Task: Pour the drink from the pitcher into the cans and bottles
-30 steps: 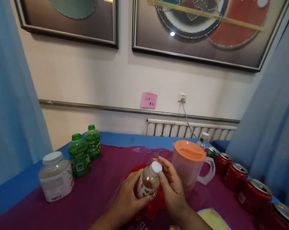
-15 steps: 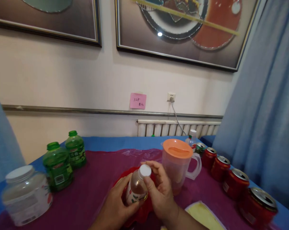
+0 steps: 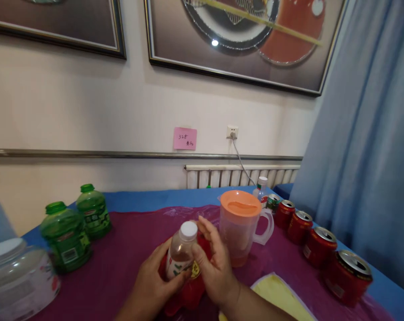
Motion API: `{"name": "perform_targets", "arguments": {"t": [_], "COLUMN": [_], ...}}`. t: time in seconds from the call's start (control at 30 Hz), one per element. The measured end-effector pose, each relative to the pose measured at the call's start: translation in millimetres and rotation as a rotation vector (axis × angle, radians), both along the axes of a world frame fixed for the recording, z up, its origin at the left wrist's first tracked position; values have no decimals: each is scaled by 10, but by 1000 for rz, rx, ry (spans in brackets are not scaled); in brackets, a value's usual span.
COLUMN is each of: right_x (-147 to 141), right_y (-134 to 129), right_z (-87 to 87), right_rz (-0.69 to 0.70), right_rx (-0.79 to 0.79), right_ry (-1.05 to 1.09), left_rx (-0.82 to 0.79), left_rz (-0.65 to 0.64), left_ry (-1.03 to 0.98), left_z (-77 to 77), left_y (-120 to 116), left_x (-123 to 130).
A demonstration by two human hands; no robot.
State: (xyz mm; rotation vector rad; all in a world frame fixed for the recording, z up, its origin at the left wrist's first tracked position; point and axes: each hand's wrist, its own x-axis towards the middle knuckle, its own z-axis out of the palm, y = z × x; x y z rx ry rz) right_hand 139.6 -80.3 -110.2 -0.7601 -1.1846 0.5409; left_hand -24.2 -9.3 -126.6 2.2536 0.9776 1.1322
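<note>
Left hand [image 3: 151, 276]: closed around the lower body of a small clear plastic bottle [image 3: 181, 252], thumb across the label. Right hand [image 3: 216, 267]: partly curled at the bottle's other side, thumb by the shoulder just under the white screw cap [image 3: 189, 231]; whether it bears any weight, cannot tell. Cap on, bottle leaning slightly, held above a red scalloped dish [image 3: 188, 301] on the purple plastic sheet [image 3: 121, 249] over my desk [image 3: 138, 200].

Handling notes: I judge the left grip should carry the load, low and firm but without squeezing, as thin plastic walls would likely buckle. Right thumb and fingertips best set opposite each other, so neither pushes the bottle out of line. Base needs clearance over the dish rim. Right knuckles lie near the lidded pitcher [image 3: 237, 238]; small wrist motions, elbow in, would spare it a knock. Right forearm passes by the yellow cloth [image 3: 277, 294]; dragging it is a minor risk.
</note>
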Motion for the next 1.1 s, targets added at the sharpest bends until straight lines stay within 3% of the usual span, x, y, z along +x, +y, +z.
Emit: {"name": "perform_targets", "arguments": {"t": [0.2,0.33,0.67,0.83,1.0,1.1], "right_x": [43,55,73,35,-8,-9], "right_y": [1,-8,82,73,3,-11], "right_z": [-9,-20,-208,-198,1,139], "right_rz": [11,-26,-30,-28,-30,-75], "right_rx": [-21,-33,-143,-190,-155,-157], "right_ry": [22,38,-21,-100,-160,-246], "left_rx": [-100,-162,-481,-455,-302,-239], "left_rz": [-83,-98,73,33,-53,-45], "left_ry": [75,15,-548,-477,-285,-286], "left_z": [181,270,184,220,135,72], "left_y": [-155,-249,-24,-54,-3,74], "left_x": [36,79,62,53,-28,-62]}}
